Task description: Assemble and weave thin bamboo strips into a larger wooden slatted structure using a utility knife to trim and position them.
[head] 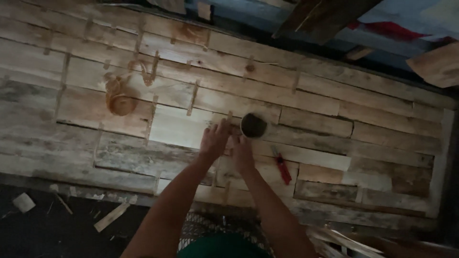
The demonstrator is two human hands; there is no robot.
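Wood under hands: pale rough plank panel (315,119), boards laid in staggered rows, thin spacer strips standing in the joints.
Left hand (213,140): fingers spread and open, palm down, pressing flat on the planks; holds nothing.
Right hand (242,152): just beside the left, fingers reaching up toward a round cup; grip hidden from this angle, cannot tell if it has hold of anything.
Round cup (253,125): small, pale rim, dark contents inside, upright on the planks, right above the right hand's fingertips, touching or nearly so.
Red-handled tool (282,168): lies flat on a board right of the right forearm, near but apart from it.
Open room: bare planks well clear to the left of the left hand and far right of the tool.
Brown stain (119,98): glossy swirl on boards, well left and up from the hands.
Edges: panel's near edge runs just below the forearms; far edge meets dark clutter and a blue sheet (267,14).
Floor (48,229): dark, lower left, scattered wood offcuts (111,216).
Light: dim, brightest patch around the hands.
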